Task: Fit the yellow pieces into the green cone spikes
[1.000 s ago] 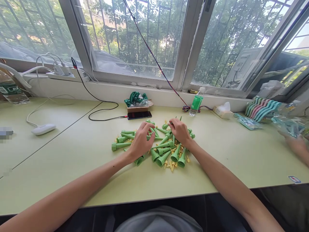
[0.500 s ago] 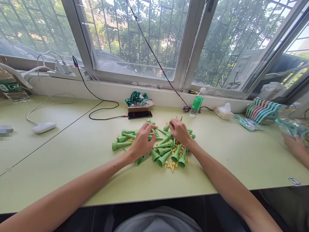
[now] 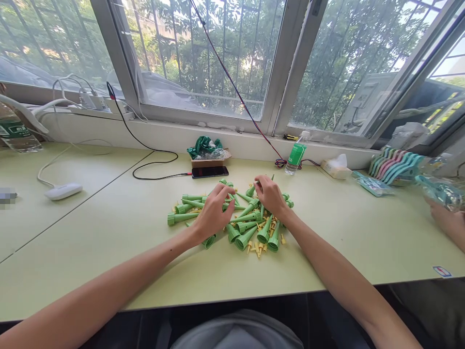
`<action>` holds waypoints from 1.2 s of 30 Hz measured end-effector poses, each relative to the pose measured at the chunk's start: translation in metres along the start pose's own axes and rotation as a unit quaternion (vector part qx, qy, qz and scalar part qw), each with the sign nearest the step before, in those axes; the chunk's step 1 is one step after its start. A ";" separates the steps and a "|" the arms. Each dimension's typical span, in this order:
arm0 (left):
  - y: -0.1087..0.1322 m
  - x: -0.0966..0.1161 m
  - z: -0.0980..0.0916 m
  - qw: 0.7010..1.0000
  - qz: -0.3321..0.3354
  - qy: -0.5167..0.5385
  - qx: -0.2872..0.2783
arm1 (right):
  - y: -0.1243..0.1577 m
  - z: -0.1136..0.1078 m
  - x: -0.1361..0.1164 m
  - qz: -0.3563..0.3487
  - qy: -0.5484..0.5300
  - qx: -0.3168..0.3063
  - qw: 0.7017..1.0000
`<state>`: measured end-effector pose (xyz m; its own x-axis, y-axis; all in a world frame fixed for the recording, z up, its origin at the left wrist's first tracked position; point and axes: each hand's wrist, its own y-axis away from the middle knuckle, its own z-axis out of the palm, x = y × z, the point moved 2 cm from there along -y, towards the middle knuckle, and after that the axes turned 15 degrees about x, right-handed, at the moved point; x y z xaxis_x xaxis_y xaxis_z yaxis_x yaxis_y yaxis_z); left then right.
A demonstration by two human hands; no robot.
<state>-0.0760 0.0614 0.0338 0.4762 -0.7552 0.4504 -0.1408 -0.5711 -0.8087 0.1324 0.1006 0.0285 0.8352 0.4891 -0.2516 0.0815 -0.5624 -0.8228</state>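
Observation:
A heap of green hollow plastic spikes [image 3: 244,239], each with a wide ribbed, open end, lies on the table mixed with small yellow nozzle-like pieces [image 3: 259,249]. Over the heap's left half hovers my left hand [image 3: 216,209], thumb and fingers bent but apart, with nothing visible between them. My right hand [image 3: 271,196] is at the far side of the heap, its fingers curled together beside a green spike [image 3: 250,191]. A thin green tip [image 3: 272,177] shows just beyond its knuckles. What the right fingers hold, if anything, is hidden.
Behind the heap are a phone [image 3: 209,172] on a cable, a small box [image 3: 208,163] with green wrapping, a water bottle [image 3: 295,154] and a tissue box [image 3: 335,167]. A white mouse [image 3: 63,191] lies left. Far right, another person's hand [image 3: 448,219] touches plastic-wrapped items near hangers [image 3: 395,166].
The view has shifted very slightly. My hands keep nearly the same pose over the heap, and the right fingers have moved a little. The other person's hand at far right shifts slightly.

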 end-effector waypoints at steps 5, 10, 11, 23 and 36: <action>0.000 0.001 -0.001 1.000 -0.001 0.002 0.000 | -0.001 0.001 -0.001 -0.012 0.012 -0.003 1.000; 0.000 0.001 0.000 1.000 0.003 0.001 0.001 | -0.001 0.004 -0.001 -0.012 0.016 -0.014 1.000; 0.000 0.001 0.000 1.000 0.004 0.001 0.001 | -0.001 0.004 -0.001 -0.011 0.017 -0.017 1.000; 0.000 0.000 0.000 1.000 0.004 0.003 -0.001 | 0.000 0.003 -0.005 -0.012 0.004 -0.026 1.000; 0.001 0.000 0.000 1.000 0.008 0.002 -0.003 | 0.003 -0.003 -0.020 -0.020 0.047 -0.057 0.997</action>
<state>-0.0758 0.0613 0.0329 0.4703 -0.7655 0.4391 -0.1528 -0.5607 -0.8138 0.1173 0.0872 0.0322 0.8772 0.4505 -0.1661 0.1729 -0.6191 -0.7660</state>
